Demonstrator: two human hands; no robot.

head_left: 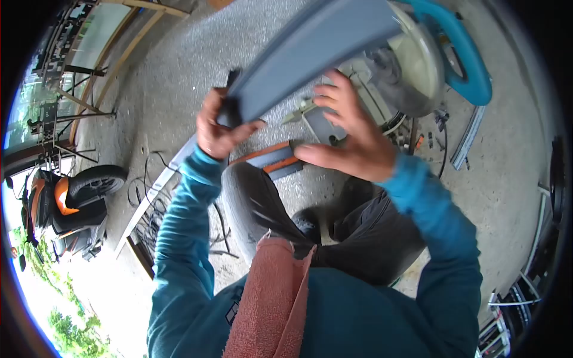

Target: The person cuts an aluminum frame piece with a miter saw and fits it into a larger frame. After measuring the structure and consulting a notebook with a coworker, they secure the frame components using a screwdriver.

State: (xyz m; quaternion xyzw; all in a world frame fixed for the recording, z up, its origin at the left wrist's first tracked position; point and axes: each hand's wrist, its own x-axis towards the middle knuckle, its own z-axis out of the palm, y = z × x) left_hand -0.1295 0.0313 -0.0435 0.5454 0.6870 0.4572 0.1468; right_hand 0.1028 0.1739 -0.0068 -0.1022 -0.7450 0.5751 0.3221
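Note:
A long, flat grey metal profile [316, 45], blurred by motion, slants across the upper middle of the view. My left hand [224, 125] is closed on its lower left end, where a dark end piece shows between fingers and thumb. My right hand [355, 134] is open below the profile, its fingers spread and thumb stretched to the left, holding nothing. Behind that hand stands a chop saw with a teal handle [474, 83] and a pale round guard [431, 65]. The profile overlaps part of the saw in this view.
On the floor before my knees lies a grey and orange piece [271, 158]. Tangled black cable [155, 215] and a long metal bar [149, 200] lie to the left. A motorcycle [74, 203] stands farther left. A metal strip [468, 137] lies to the right.

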